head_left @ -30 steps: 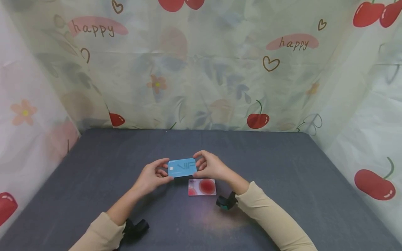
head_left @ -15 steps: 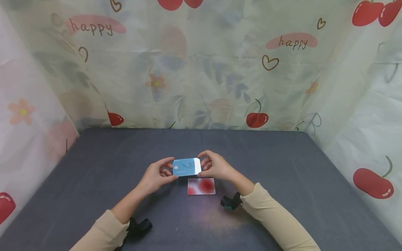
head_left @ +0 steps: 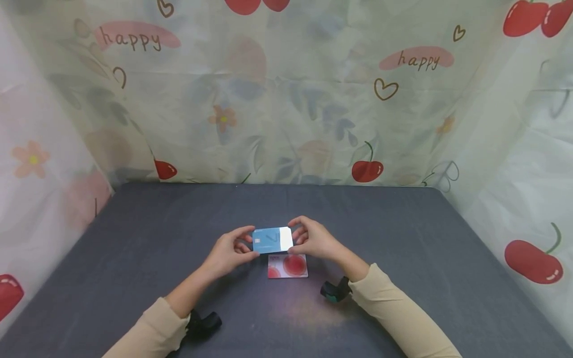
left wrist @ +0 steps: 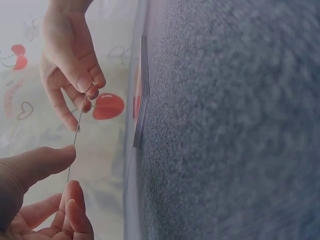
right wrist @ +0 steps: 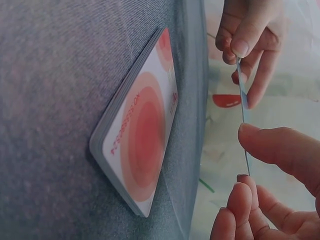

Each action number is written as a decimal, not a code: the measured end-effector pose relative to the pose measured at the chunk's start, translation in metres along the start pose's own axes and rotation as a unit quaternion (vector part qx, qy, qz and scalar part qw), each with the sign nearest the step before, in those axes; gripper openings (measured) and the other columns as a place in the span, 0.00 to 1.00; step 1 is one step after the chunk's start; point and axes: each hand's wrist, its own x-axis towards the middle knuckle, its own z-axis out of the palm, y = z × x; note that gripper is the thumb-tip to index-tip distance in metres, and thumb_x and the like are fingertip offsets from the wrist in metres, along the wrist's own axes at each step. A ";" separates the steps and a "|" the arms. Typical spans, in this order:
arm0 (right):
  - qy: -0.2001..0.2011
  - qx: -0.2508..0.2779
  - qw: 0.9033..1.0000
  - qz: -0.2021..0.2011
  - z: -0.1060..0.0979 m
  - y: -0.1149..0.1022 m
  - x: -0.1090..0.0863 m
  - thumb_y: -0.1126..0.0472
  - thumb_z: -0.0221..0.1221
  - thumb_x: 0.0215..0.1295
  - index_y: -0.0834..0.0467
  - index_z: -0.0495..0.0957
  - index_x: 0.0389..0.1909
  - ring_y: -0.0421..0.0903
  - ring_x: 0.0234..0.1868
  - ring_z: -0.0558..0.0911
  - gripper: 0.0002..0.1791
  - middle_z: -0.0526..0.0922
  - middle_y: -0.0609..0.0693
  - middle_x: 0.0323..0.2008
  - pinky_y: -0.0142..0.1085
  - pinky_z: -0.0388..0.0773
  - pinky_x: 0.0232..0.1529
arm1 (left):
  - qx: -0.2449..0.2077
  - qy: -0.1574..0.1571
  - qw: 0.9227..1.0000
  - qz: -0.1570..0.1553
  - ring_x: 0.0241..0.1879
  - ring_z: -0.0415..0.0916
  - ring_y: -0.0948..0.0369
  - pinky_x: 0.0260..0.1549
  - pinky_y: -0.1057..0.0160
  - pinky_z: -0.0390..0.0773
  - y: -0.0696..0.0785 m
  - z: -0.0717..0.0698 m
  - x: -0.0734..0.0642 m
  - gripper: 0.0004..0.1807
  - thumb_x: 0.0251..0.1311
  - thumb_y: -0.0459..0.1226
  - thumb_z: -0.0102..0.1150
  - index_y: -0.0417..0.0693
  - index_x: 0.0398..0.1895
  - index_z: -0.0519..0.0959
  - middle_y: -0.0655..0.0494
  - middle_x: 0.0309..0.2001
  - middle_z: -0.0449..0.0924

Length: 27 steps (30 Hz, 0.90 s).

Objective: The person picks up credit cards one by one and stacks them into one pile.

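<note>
A light blue plastic card [head_left: 267, 240] with a small chip square is held above the table by both hands, its right end whitened by glare. My left hand [head_left: 230, 254] pinches the left end between thumb and fingers. The opposite end is pinched by my right hand [head_left: 315, 240]. Both wrist views catch the card [right wrist: 242, 100] nearly edge-on as a thin line, apart from the tabletop. Just below it in the head view lies a neat stack of cards [head_left: 288, 267], the top one white with red and pink circles; its layered edges [left wrist: 143, 95] show in the left wrist view.
The table [head_left: 147, 238] has a dark grey cloth surface. Patterned curtains [head_left: 286, 124] with cherries, hearts and flowers stand at its back and both sides. A black wrist camera [head_left: 203, 324] sits on the left forearm and another camera [head_left: 335, 290] on the right.
Both hands have shifted the blue card to the right together, so it now sits more directly behind the stack. Glare has spread over its right end. The stack has stayed in place.
</note>
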 end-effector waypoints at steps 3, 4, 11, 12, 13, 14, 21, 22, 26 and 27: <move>0.001 -0.001 1.000 0.004 0.000 0.002 0.000 0.67 0.68 0.48 0.62 0.69 0.54 0.41 0.31 0.75 0.30 0.78 0.55 0.36 0.31 0.75 0.32 | 0.003 -0.002 1.000 -0.004 0.29 0.74 0.64 0.27 0.71 0.73 0.001 0.002 0.000 0.34 0.49 0.29 0.66 0.38 0.62 0.68 0.44 0.42 0.76; 0.001 -0.001 1.000 0.004 0.000 0.002 0.000 0.67 0.68 0.48 0.62 0.69 0.54 0.41 0.31 0.75 0.30 0.78 0.55 0.37 0.31 0.75 0.32 | 0.005 -0.003 1.000 -0.005 0.29 0.74 0.64 0.27 0.71 0.73 0.001 0.002 0.000 0.34 0.49 0.29 0.66 0.38 0.62 0.67 0.44 0.42 0.76; 0.002 0.000 1.000 0.004 -0.001 0.006 -0.002 0.67 0.68 0.47 0.63 0.69 0.53 0.41 0.31 0.75 0.30 0.78 0.56 0.36 0.31 0.75 0.32 | 0.013 -0.005 1.000 -0.002 0.29 0.75 0.64 0.27 0.71 0.73 0.000 0.006 0.001 0.33 0.49 0.29 0.66 0.39 0.62 0.68 0.44 0.42 0.77; 0.002 0.000 1.000 0.003 -0.001 0.007 -0.003 0.67 0.68 0.47 0.63 0.69 0.53 0.41 0.31 0.75 0.30 0.78 0.56 0.36 0.31 0.75 0.32 | 0.012 -0.006 1.000 -0.003 0.29 0.74 0.64 0.27 0.71 0.73 0.000 0.007 0.001 0.33 0.49 0.29 0.66 0.39 0.62 0.68 0.44 0.42 0.77; 0.001 0.000 1.000 0.002 -0.001 0.007 -0.004 0.67 0.68 0.47 0.63 0.69 0.53 0.41 0.31 0.75 0.30 0.78 0.56 0.36 0.31 0.75 0.32 | 0.011 -0.007 1.000 -0.003 0.29 0.74 0.64 0.27 0.71 0.73 0.000 0.007 0.001 0.33 0.49 0.29 0.66 0.39 0.62 0.68 0.44 0.42 0.77; 0.000 0.001 1.000 0.001 -0.001 0.007 -0.004 0.67 0.68 0.47 0.63 0.69 0.53 0.41 0.31 0.75 0.30 0.78 0.56 0.36 0.31 0.75 0.32 | 0.010 -0.008 1.000 -0.003 0.29 0.74 0.64 0.26 0.71 0.72 0.000 0.007 0.000 0.33 0.49 0.29 0.66 0.39 0.62 0.68 0.45 0.42 0.77; 0.001 0.003 1.000 0.000 -0.002 0.012 -0.009 0.66 0.68 0.48 0.63 0.69 0.53 0.41 0.30 0.74 0.30 0.78 0.56 0.35 0.31 0.74 0.32 | 0.012 -0.016 1.000 0.008 0.30 0.75 0.64 0.28 0.71 0.74 0.000 0.009 -0.001 0.32 0.49 0.29 0.66 0.38 0.61 0.69 0.47 0.40 0.77; 0.000 0.003 1.000 0.002 -0.002 0.012 -0.009 0.66 0.68 0.48 0.63 0.69 0.53 0.41 0.31 0.74 0.30 0.78 0.56 0.35 0.31 0.75 0.32 | 0.012 -0.016 1.000 0.007 0.30 0.75 0.64 0.28 0.71 0.74 0.001 0.010 -0.001 0.32 0.49 0.29 0.66 0.39 0.61 0.69 0.47 0.40 0.77; 0.002 0.001 1.000 0.006 -0.001 0.014 -0.011 0.66 0.68 0.48 0.63 0.69 0.53 0.41 0.31 0.75 0.30 0.78 0.56 0.36 0.31 0.75 0.33 | 0.014 -0.022 1.000 0.013 0.30 0.75 0.64 0.28 0.71 0.74 0.002 0.010 -0.002 0.32 0.49 0.29 0.66 0.38 0.61 0.69 0.46 0.41 0.78; 0.003 0.000 1.000 0.006 -0.001 0.014 -0.011 0.66 0.68 0.48 0.63 0.69 0.53 0.41 0.31 0.75 0.30 0.78 0.56 0.36 0.31 0.75 0.33 | 0.014 -0.022 1.000 0.012 0.30 0.75 0.65 0.28 0.71 0.74 0.002 0.011 -0.002 0.32 0.49 0.29 0.66 0.38 0.61 0.69 0.46 0.41 0.78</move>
